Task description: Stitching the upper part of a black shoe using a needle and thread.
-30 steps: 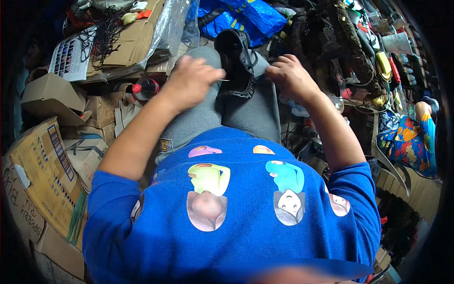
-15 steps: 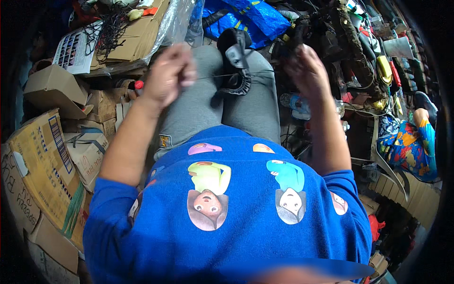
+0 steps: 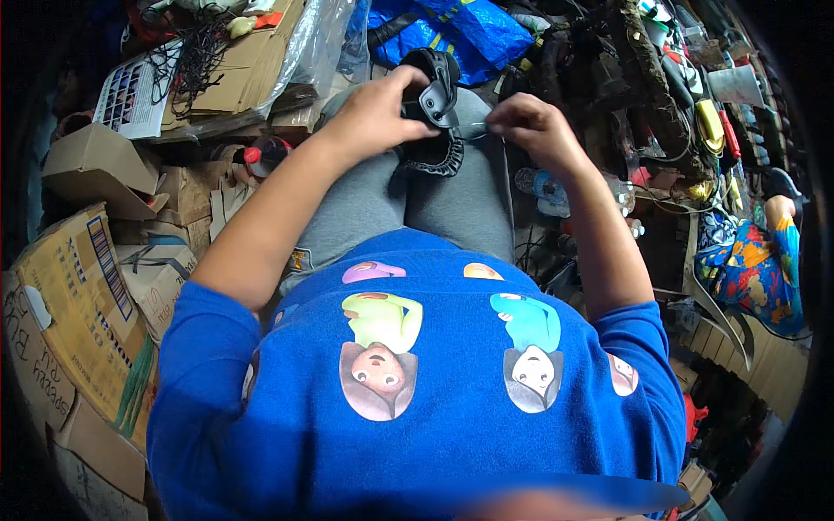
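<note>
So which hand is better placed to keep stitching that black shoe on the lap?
Probably the right hand: its fingertips pinch something thin beside the black shoe, while the left hand is clamped over it, steadying it.

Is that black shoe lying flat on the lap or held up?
Held up: the left hand grips the black shoe over the knees, its lower edge on the lap; the right hand pinches beside it.

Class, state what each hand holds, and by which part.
Left hand grips the black shoe by its upper side. Right hand pinches something thin beside it; what cannot be told.
</note>
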{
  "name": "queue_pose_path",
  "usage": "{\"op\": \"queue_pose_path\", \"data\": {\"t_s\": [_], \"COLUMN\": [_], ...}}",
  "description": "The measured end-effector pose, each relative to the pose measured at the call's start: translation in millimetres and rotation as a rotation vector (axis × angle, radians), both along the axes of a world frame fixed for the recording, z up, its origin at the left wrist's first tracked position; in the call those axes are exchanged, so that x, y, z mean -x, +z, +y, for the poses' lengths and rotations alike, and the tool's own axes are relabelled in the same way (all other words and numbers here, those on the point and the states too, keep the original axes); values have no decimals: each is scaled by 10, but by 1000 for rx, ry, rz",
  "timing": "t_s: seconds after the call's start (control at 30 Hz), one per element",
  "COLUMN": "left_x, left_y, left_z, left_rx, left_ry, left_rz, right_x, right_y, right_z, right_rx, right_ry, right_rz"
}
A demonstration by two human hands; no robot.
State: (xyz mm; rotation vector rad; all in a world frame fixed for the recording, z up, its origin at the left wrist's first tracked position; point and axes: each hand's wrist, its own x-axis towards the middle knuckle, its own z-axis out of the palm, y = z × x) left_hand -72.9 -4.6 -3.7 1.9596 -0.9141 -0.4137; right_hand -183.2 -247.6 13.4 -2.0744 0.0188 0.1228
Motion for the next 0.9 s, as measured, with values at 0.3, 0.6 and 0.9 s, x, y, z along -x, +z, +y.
{"op": "queue_pose_path", "data": {"t_s": [0.3,0.6,0.9], "left_x": [-100,-104,-131], "left_y": [11,33,-66], "left_z": [-307,-352,-295], "left_rx": [-222,-220,63], "left_ry": [-156,-211,-232], "left_rz": [-136,263,667], "right_x": [-95,-92,0], "right_y": [-96,-139,-227], "right_z": [51,76,194], "right_rx": [86,31,43], "right_ry": [159,170,83], "right_rz": [-7,-28,-108]}}
